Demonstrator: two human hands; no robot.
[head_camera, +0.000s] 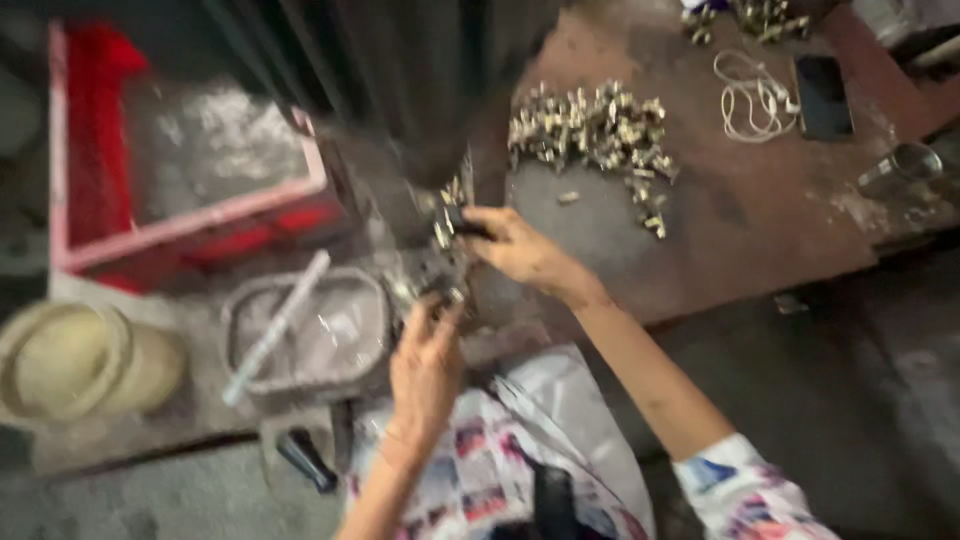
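Both hands work at the foot of a dark machine column (420, 90), where a few small brass fittings (448, 205) sit on the tooling. The view is blurred, so fine detail is uncertain. The right hand (520, 250) reaches in from the right, its fingers pinched narrow on what looks like a small dark piece at the tooling, beside the brass fittings; the left hand (425, 365) comes up from below with its fingers curled close against the metal parts at the lower edge of the tooling, though whether its grip actually closes on one cannot be told. To do this well, I judge the piece should be seated squarely before either hand lets go, with fingertips kept to the sides of the tooling and out from under the column. A heap of loose brass fittings (595, 130) lies on the rusty bench (760, 220) to the right, near the right hand. Left of the hands are a grey oval basin (240, 330) with a pale stick across it and a red crate (90, 130).
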